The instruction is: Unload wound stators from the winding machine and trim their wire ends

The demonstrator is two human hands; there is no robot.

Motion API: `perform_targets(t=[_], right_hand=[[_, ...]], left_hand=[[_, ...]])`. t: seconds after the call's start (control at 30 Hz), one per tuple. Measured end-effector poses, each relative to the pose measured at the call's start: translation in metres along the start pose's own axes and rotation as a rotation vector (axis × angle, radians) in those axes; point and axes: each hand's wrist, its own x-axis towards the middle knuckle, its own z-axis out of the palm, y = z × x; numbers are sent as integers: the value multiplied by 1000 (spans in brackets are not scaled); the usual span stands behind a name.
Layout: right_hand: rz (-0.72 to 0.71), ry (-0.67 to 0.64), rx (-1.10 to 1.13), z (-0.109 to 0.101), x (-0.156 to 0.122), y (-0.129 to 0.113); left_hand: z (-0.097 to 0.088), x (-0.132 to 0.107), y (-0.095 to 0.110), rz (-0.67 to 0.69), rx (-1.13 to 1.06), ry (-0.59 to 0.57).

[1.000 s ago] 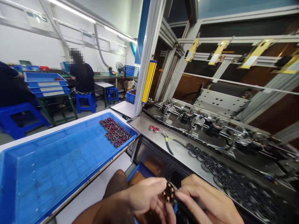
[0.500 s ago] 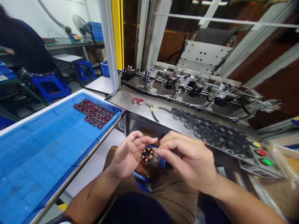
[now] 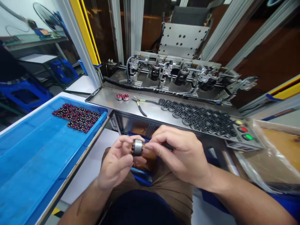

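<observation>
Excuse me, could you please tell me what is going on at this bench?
A person's left hand holds a small motor stator above their lap, the right hand's fingertips close against its side; whether they pinch anything is unclear. On the metal ledge ahead lie two red-topped stators, cutting pliers and many black stator cores. Red-and-black stators sit grouped in the blue tray at left.

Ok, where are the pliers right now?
In the head view, the pliers lie on the metal ledge, right of the two red-topped parts and left of the black parts.
</observation>
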Motion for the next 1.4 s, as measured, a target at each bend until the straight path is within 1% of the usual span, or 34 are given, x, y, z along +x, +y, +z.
perform_targets(t=[0.07,0.1,0.13,0.17,0.2,0.27,0.3,0.33,0.37,0.43,0.57,0.77,0.9,0.97,1.0,1.1,1.17,1.23,1.3,1.33,1.4], right_hand=[[-5,14,37,0,0,1],[-22,11,67,0,1,2],[-49,2,96,0,1,2],[-77,-12,118,0,1,2],[-102,-28,128,0,0,2],[-128,-57,118,-2,-1,1],[-133,-63,105,-3,-2,1],[-134,-61,92,-4,-3,0],[-135,-53,82,-5,-4,-1],[-124,-31,67,-7,-6,-3],[-53,15,34,-7,-10,-4],[-6,67,36,-4,-11,-1],[-26,70,53,0,-10,3],[-53,74,70,2,-8,5],[-65,71,79,2,-7,5],[-89,63,95,2,-7,7],[-70,88,92,2,-10,6],[-3,162,99,5,-14,3],[133,231,158,11,-21,0],[221,236,226,15,-24,-2],[391,193,453,26,-31,-3]], left_hand=[[2,2,-1,93,-22,30],[2,3,-2,110,-33,37],[2,4,-3,93,-40,37],[1,5,-5,32,-47,20],[1,6,-7,-63,-58,-26],[-1,6,-11,-288,-103,-194],[-1,6,-13,-367,-129,-279],[-2,5,-14,-407,-142,-333],[-1,4,-14,-410,-138,-351],[0,3,-14,-356,-96,-303],[3,0,-13,-222,-26,-188],[5,-1,-15,68,117,-59],[5,3,-17,232,188,24],[4,5,-18,260,223,47],[3,6,-19,250,239,54],[1,7,-20,164,246,52],[-1,8,-20,129,237,58],[-2,10,-19,150,237,75],[-3,14,-18,188,237,82],[-4,16,-17,199,233,74],[-5,20,-15,211,228,46]])
